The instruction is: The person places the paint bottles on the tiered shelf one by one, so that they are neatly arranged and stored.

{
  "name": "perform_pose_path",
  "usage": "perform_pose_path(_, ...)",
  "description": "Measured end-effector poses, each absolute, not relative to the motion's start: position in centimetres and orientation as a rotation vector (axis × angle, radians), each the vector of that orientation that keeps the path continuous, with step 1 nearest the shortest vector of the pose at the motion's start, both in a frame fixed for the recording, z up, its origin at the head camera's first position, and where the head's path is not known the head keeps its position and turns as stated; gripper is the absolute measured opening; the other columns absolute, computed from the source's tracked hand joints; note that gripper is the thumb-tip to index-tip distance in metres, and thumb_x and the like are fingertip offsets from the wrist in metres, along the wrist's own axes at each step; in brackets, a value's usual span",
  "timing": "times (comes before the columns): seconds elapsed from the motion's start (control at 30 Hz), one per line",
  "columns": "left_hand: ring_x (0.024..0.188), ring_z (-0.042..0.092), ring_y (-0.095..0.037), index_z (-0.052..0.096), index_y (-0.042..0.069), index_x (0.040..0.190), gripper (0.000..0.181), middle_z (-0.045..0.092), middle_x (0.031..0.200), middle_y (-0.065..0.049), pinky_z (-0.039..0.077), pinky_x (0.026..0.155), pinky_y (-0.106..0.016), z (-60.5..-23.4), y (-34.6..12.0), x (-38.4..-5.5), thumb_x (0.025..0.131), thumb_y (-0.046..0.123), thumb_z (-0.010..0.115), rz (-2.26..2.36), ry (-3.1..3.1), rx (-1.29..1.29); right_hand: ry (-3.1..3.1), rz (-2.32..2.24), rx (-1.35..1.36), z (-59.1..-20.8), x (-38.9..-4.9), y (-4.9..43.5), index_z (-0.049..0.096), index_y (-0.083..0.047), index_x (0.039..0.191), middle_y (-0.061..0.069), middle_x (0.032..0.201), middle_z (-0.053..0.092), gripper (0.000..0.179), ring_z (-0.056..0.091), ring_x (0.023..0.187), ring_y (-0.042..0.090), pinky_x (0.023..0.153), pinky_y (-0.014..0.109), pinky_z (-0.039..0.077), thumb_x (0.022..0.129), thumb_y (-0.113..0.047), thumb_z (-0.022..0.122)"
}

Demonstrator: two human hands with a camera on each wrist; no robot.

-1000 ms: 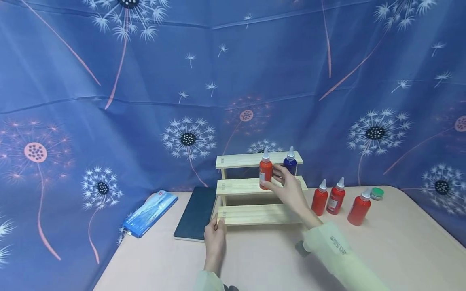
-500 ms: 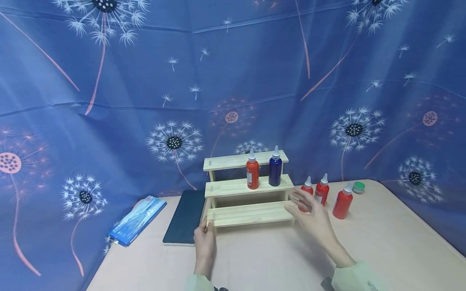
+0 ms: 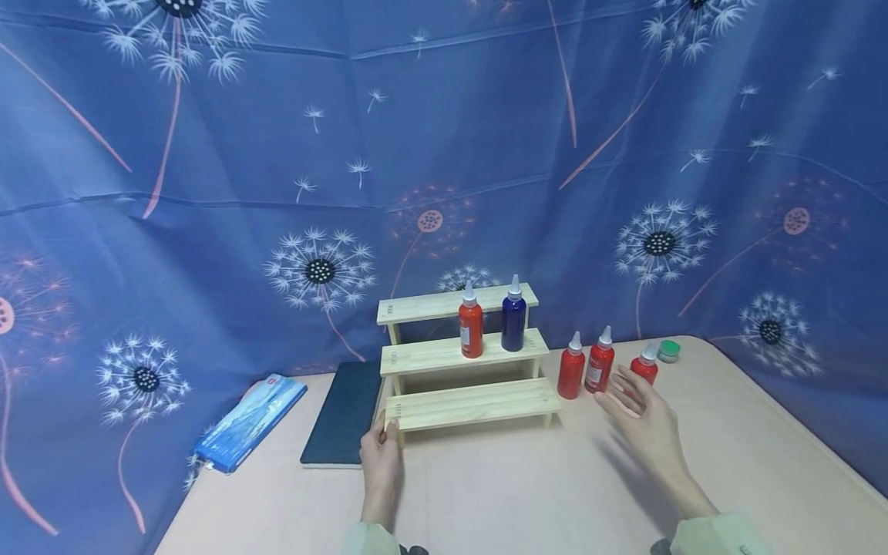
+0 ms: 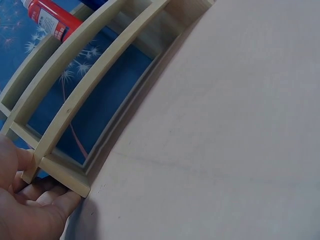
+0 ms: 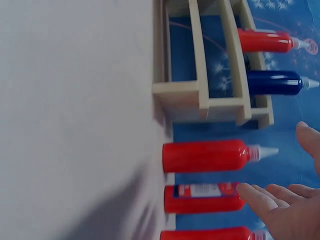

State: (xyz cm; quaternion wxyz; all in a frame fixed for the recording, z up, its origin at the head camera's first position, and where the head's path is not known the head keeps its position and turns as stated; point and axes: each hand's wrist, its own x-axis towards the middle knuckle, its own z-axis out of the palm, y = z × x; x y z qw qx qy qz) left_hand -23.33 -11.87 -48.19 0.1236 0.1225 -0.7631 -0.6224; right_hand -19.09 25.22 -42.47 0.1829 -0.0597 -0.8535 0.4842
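A three-tier wooden display rack (image 3: 473,406) stands on the table, its left front end held by my left hand (image 3: 380,466). In the left wrist view the thumb and fingers of that hand (image 4: 31,210) close about the rack's corner. On the middle tier, an orange-red squeeze bottle (image 3: 470,339) stands upright beside a dark blue squeeze bottle (image 3: 513,324). My right hand (image 3: 652,432) is in the air, fingers loosely bent and holding nothing. Near it stand three red squeeze bottles: one by the rack (image 3: 571,374), a labelled one (image 3: 598,370), and a partly hidden one (image 3: 644,365).
Left of the rack lies a dark flat notebook-like item (image 3: 341,416), and farther left a blue picture-covered pack (image 3: 251,422). A small green-lidded jar (image 3: 669,351) sits at the back right. A blue dandelion-print cloth (image 3: 541,193) hangs behind the table (image 3: 499,493).
My right hand has let go of the orange-red bottle on the middle tier and moved right to the red bottles. My left hand stays on the rack. The head view has turned rightward.
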Motion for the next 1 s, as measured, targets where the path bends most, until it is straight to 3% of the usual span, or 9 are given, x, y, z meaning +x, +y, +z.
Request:
perform_pose_path(0.33,0.135,0.04,-0.043,0.044,-0.008,0.14,0.044,0.045,0.143,-0.028,0.038,0.11,-0.056,-48.4,-12.4,-23.4,0.102,0.014,0.049,-1.801,-2.232,0.357,-2.394,1.338,-0.287,-43.5,-19.1,27.5,0.029,-0.001,0.151,0.029,0.144,0.044,0.079,0.05,0.125,0.047,0.071,0.001,0.049,0.093,-0.038,0.067)
perform_pose_path(0.47,0.136,0.039,-0.044,0.044,-0.008,0.14,0.044,0.044,0.144,-0.028,0.037,0.111,-0.056,-48.4,-12.3,-23.3,0.102,0.012,0.049,-1.814,-2.231,0.352,-2.383,1.332,-0.364,-44.1,-19.3,28.7,0.026,-0.001,0.152,0.03,0.145,0.043,0.081,0.049,0.125,0.049,0.074,0.013,0.057,0.093,-0.04,0.066)
perform_pose_path(0.53,0.136,0.038,-0.044,0.044,-0.008,0.14,0.044,0.044,0.144,-0.028,0.036,0.111,-0.056,-48.4,-12.3,-23.4,0.102,0.013,0.049,-1.816,-2.23,0.35,-2.386,1.325,-0.408,-44.3,-19.4,29.1,0.023,-0.001,0.153,0.031,0.145,0.041,0.083,0.048,0.125,0.05,0.08,0.027,0.058,0.094,-0.041,0.064)
perform_pose_path(0.7,0.135,0.038,-0.044,0.043,-0.009,0.141,0.045,0.044,0.144,-0.029,0.037,0.111,-0.055,-48.5,-12.1,-23.5,0.102,0.013,0.048,-1.812,-2.232,0.339,-2.395,1.343,-0.516,-44.4,-19.8,29.9,0.015,-0.002,0.155,0.032,0.149,0.034,0.084,0.042,0.13,0.051,0.096,0.054,0.045,0.096,-0.042,0.06)
perform_pose_path(1.0,0.132,0.045,-0.042,0.043,-0.008,0.141,0.045,0.049,0.14,-0.028,0.043,0.107,-0.052,-48.5,-11.8,-23.4,0.103,0.016,0.047,-1.796,-2.244,0.362,-2.381,1.365,-0.597,-44.6,-21.3,30.8,0.01,-0.003,0.156,0.032,0.153,0.027,0.089,0.035,0.135,0.052,0.098,0.062,0.045,0.095,-0.047,0.059)
